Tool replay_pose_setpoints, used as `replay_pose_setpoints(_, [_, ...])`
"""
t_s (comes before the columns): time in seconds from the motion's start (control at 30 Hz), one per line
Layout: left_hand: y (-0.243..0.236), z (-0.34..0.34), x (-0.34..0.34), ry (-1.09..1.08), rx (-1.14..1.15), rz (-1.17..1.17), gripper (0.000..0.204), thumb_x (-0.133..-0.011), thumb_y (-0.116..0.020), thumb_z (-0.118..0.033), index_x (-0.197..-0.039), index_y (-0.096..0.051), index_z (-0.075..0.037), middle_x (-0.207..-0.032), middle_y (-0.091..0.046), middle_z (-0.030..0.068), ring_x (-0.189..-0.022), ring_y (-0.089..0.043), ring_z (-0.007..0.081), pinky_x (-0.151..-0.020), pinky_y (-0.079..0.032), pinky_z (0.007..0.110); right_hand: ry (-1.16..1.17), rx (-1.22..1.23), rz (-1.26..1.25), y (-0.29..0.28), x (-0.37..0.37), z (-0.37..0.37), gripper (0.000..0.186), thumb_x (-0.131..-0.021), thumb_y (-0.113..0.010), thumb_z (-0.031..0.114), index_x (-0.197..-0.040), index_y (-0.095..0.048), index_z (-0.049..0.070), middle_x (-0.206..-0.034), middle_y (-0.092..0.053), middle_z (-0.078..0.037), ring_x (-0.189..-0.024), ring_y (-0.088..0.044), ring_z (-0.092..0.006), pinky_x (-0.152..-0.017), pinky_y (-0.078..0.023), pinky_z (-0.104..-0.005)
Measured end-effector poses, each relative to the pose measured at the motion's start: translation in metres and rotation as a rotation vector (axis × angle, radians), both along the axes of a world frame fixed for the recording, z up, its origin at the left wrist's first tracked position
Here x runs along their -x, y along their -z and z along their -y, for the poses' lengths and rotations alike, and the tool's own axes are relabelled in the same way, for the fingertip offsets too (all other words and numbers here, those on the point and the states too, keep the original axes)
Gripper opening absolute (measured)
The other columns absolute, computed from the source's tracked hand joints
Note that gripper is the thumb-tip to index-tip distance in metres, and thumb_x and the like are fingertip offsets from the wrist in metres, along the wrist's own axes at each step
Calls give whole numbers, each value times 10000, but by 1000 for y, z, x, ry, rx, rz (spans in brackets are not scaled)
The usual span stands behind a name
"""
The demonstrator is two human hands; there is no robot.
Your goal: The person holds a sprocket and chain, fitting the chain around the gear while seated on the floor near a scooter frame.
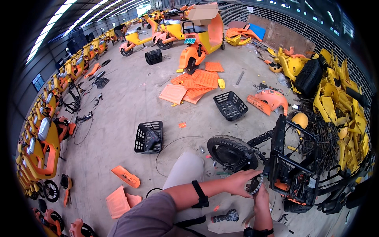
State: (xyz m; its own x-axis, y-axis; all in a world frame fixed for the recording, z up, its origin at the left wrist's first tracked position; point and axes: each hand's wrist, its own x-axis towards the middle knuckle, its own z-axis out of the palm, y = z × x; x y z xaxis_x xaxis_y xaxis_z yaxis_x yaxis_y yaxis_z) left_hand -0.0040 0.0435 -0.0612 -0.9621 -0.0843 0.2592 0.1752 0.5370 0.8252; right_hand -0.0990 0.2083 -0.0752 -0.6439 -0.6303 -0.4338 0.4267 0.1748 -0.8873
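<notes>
My left hand (240, 182) and my right hand (261, 198) are close together, their fingers closed around a small round dark part (254, 185) with a bright, notched rim. Its exact kind I cannot make out. Just right of my hands lies a stripped black scooter frame (294, 166) on its side, with wiring and orange pieces exposed. Its wheel (231, 152), with a black tyre, lies beyond my left hand. Below my hands, a cordless power tool (226, 216) rests on the concrete floor.
A black basket (148, 127) at centre left holds another power tool (153, 139). Another black basket (230, 106) stands farther right. Orange panels (197, 81) litter the floor. Yellow body panels (331, 98) are piled at right. Yellow scooters (47, 138) line the left side.
</notes>
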Motion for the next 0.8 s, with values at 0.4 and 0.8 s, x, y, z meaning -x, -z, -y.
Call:
replay_pose_setpoints(0.4, [2, 3, 4, -1, 44, 36, 1085, -649, -874, -334, -1521, -299, -38, -1437, -453, 199, -1294, -487, 367, -1068, -392, 439, 33, -29, -12, 24, 10, -3, 562, -1059, -365, 481, -1221, -600, -3, -1031, -695, -108, -919, -657, -189, -801, -496, -326])
replay_pose_setpoints(0.8, [10, 2, 4, -7, 60, -14, 1097, -651, -874, -327, -1527, -284, -27, -1425, -461, 217, -1296, -485, 388, -1076, -395, 444, -8, -37, 1, 12, 5, 0, 537, -1062, -366, 463, -1253, -581, 10, -1024, -689, -115, -927, -655, -193, -788, -497, -323])
